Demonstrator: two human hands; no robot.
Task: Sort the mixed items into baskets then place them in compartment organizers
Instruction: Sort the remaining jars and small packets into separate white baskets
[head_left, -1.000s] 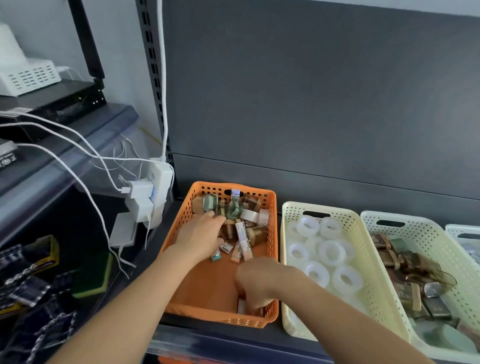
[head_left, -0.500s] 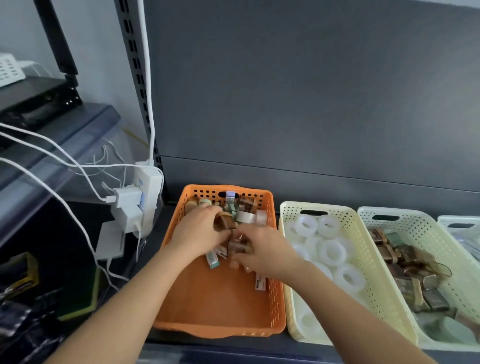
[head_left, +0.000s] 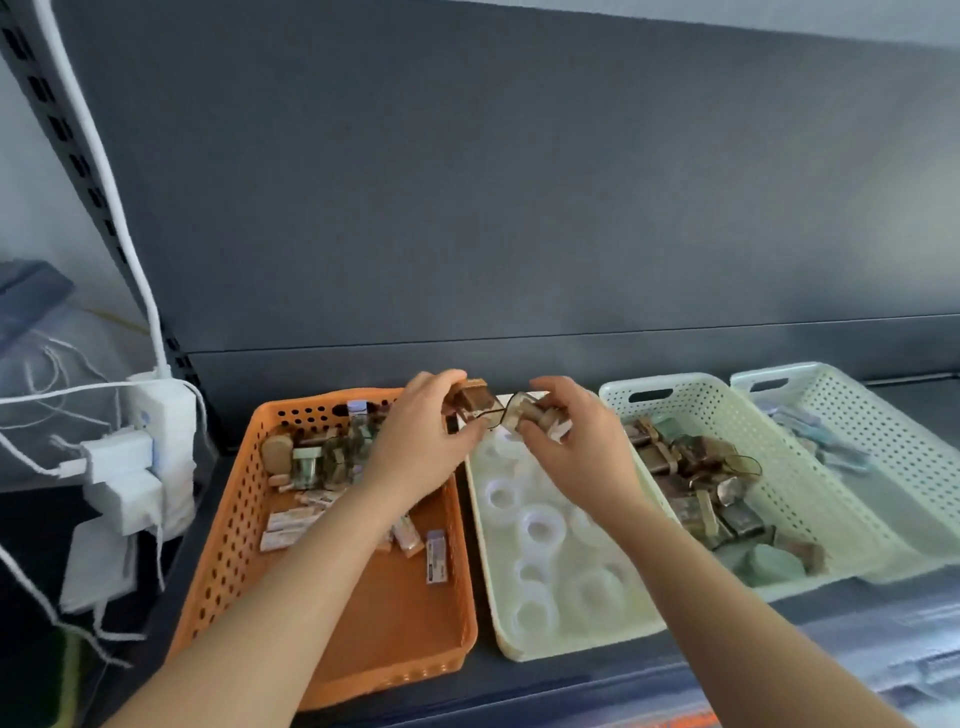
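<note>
An orange basket (head_left: 332, 613) on the shelf holds several mixed small items, with brown and green bottles and small labelled boxes at its far end. My left hand (head_left: 421, 441) holds a small brown bottle (head_left: 475, 397) above the gap between the orange basket and the cream basket (head_left: 524, 636). My right hand (head_left: 576, 441) grips another small brown bottle (head_left: 524, 410) beside it. A thin dark loop hangs between the two bottles. The cream basket holds several white tape rolls (head_left: 537, 527).
A pale green basket (head_left: 826, 499) to the right holds several brown bottles and green lids. A further pale basket (head_left: 893, 447) lies at far right. White chargers and cables (head_left: 140, 467) hang at left. A dark back panel rises behind the baskets.
Both hands rose out of the orange basket and moved right, each holding a small brown bottle. The view shifted right, so the left shelf went out of sight.
</note>
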